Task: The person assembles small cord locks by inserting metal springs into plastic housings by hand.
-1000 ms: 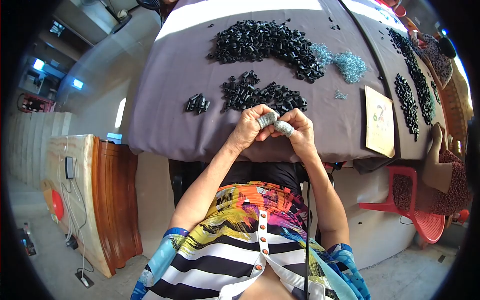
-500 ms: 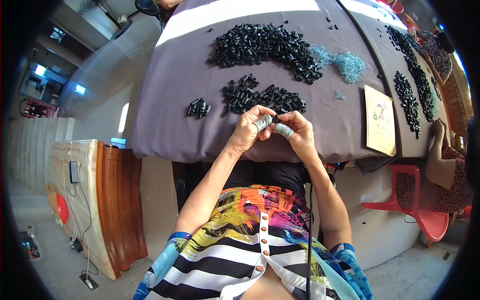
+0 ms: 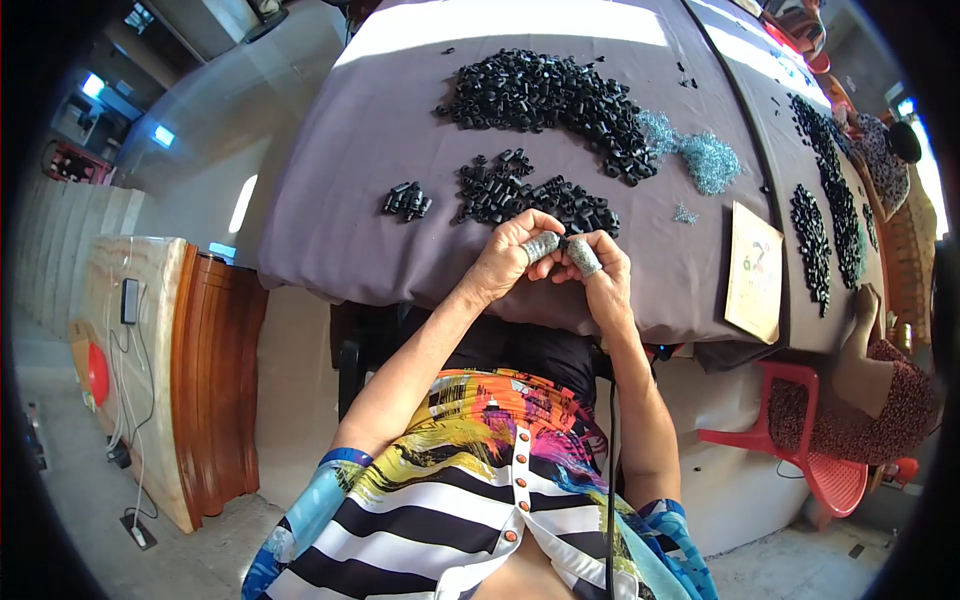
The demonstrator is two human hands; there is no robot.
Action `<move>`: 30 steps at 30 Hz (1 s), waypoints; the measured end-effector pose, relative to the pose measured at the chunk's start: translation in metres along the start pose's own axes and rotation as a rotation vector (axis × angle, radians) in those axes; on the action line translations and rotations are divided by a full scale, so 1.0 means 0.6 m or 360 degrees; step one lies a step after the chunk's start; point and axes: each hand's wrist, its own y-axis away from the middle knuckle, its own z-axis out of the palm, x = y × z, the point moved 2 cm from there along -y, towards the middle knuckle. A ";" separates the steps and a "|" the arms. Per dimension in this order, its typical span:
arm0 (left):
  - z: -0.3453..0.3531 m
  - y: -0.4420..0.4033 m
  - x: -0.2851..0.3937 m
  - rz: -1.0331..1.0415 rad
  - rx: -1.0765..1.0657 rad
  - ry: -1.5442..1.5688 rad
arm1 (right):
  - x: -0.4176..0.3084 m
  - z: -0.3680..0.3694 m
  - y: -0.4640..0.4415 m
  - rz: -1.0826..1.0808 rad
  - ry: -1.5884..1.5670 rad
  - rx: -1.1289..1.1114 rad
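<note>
Two hands (image 3: pixel 508 258), pinched black piece (image 3: pixel 562 243), tablecloth edge (image 3: pixel 400 293) near, room leftward

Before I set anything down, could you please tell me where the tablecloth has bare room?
The tablecloth is bare left of the small cluster of black tubular pieces, and between the right hand and the booklet. It is crowded straight ahead, where a large black heap, a nearer black heap and a silvery heap lie close together.
</note>
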 end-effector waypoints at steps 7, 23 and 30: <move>-0.001 -0.002 -0.004 0.0001 0.0015 0.0045 | 0.004 0.002 -0.003 0.0042 0.0019 0.0048; -0.002 -0.007 -0.006 0.0018 0.0018 0.0116 | -0.008 0.007 -0.007 -0.0036 0.0179 0.0026; -0.003 -0.011 -0.007 -0.0023 0.0024 0.0084 | -0.005 0.008 -0.006 -0.0067 0.0129 0.0026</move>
